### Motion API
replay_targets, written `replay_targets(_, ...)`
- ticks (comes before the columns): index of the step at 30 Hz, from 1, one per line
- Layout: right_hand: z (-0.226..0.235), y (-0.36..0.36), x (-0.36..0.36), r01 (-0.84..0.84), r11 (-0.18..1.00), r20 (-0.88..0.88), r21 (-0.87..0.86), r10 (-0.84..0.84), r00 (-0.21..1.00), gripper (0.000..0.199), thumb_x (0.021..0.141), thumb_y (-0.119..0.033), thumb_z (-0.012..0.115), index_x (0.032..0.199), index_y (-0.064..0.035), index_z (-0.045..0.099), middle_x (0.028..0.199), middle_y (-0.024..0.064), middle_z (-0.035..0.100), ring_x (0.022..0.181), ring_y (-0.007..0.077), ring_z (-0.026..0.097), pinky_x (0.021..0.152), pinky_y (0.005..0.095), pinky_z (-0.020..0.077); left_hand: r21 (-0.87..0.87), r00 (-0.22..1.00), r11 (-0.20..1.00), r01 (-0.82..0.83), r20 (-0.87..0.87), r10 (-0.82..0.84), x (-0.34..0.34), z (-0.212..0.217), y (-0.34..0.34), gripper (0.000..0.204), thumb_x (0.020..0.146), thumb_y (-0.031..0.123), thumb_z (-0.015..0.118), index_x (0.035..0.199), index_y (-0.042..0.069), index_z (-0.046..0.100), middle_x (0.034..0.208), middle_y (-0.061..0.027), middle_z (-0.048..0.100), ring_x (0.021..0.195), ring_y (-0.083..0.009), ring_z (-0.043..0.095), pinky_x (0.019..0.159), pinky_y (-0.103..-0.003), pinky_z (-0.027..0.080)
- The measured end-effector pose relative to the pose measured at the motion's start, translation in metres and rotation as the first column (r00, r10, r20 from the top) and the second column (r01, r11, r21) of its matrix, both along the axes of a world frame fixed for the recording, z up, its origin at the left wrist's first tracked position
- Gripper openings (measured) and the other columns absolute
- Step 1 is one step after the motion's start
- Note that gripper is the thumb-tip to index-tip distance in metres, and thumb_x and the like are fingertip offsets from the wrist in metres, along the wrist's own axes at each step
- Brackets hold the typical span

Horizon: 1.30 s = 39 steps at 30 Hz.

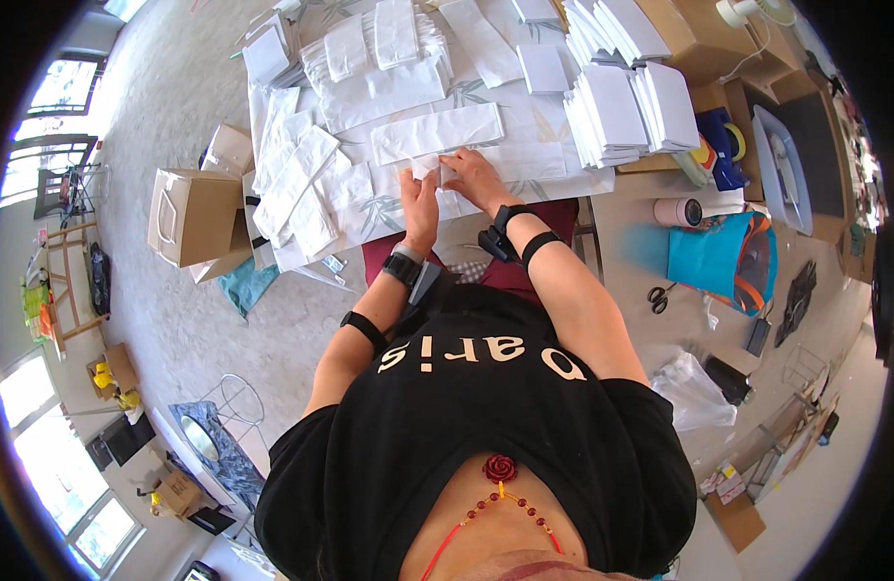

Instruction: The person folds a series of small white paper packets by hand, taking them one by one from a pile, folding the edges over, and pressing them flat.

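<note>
At the table's near edge, my left hand (421, 205) and my right hand (474, 181) almost meet. The fingertips of both are closed on a thin white strip (534, 161), which lies flat and runs off to the right. Whether it is paper or plastic film I cannot make out. Just beyond my hands rests a longer white sleeve (437, 134). A loose heap of flat white sleeves (297, 174) spreads to the left of my left hand. Farther back, more white sleeves (379, 82) are piled in layers.
Stacks of folded white packets (606, 116) stand at the table's right side on a leaf-patterned cover (369, 219). Cardboard boxes (197, 215) flank the table on the left. To the right are a blue bag (723, 261), a pink cylinder (671, 212) and black scissors (659, 298).
</note>
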State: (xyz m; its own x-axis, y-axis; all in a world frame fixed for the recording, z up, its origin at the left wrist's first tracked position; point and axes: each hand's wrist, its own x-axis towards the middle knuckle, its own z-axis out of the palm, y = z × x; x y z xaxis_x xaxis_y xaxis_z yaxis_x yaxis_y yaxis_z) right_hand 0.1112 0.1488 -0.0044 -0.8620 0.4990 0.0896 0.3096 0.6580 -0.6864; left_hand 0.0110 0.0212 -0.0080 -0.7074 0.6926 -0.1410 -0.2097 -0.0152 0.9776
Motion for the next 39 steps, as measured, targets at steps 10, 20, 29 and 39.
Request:
replay_targets(10, 0.002, 0.002, -0.001, 0.003, 1.000, 0.010, -0.016, -0.003, 1.000, 0.057, 0.079, -0.012, 0.082, 0.134, -0.0080, 0.065, 0.117, 0.0135, 0.063, 0.114, 0.0348, 0.060, 0.099, 0.0431, 0.0501, -0.002, 0.994, 1.000, -0.018, -0.107, 0.018, 0.008, 0.006, 0.010, 0.013, 0.101, 0.012, 0.060, 0.104, 0.003, 0.051, 0.089, -0.0013, 0.050, 0.082, -0.0104, 0.046, 0.071, -0.029, 0.042)
replay_targets(20, -0.002, 0.006, 0.014, -0.017, 0.991, -0.096, -0.130, 0.005, 0.995, 0.063, 0.086, -0.004, 0.071, 0.146, -0.0061, 0.053, 0.116, 0.0180, 0.063, 0.106, 0.0330, 0.065, 0.092, 0.0393, 0.0533, -0.223, 0.871, 0.973, 0.053, -0.467, -0.155, 0.016, 0.015, 0.020, 0.023, 0.099, 0.017, 0.061, 0.111, 0.002, 0.049, 0.090, -0.0215, 0.058, 0.074, -0.0316, 0.058, 0.071, -0.044, 0.048)
replay_targets(29, 0.008, 0.024, 0.049, 0.435, 0.777, 0.026, -0.456, -0.477, 0.879, 0.035, 0.097, -0.015, 0.064, 0.128, 0.0011, 0.063, 0.104, 0.0208, 0.075, 0.094, 0.0323, 0.074, 0.083, 0.0405, 0.0575, -0.312, 0.840, 0.932, 0.183, -0.443, -0.313, 0.022, 0.036, 0.020, 0.037, 0.091, 0.021, 0.069, 0.116, 0.001, 0.050, 0.101, -0.0240, 0.062, 0.077, -0.0373, 0.060, 0.073, -0.048, 0.048)
replay_targets(39, 0.000, 0.011, 0.041, 0.514, 0.852, -0.080, -0.100, -0.521, 0.850, 0.034, 0.087, -0.007, 0.071, 0.120, -0.0007, 0.062, 0.085, 0.0169, 0.073, 0.081, 0.0361, 0.072, 0.075, 0.0435, 0.0568, -0.098, 0.958, 0.990, -0.105, -0.278, 0.074, -0.025, -0.027, 0.005, 0.024, 0.100, 0.010, 0.059, 0.120, -0.002, 0.058, 0.117, -0.0160, 0.068, 0.104, -0.0209, 0.064, 0.089, -0.035, 0.050)
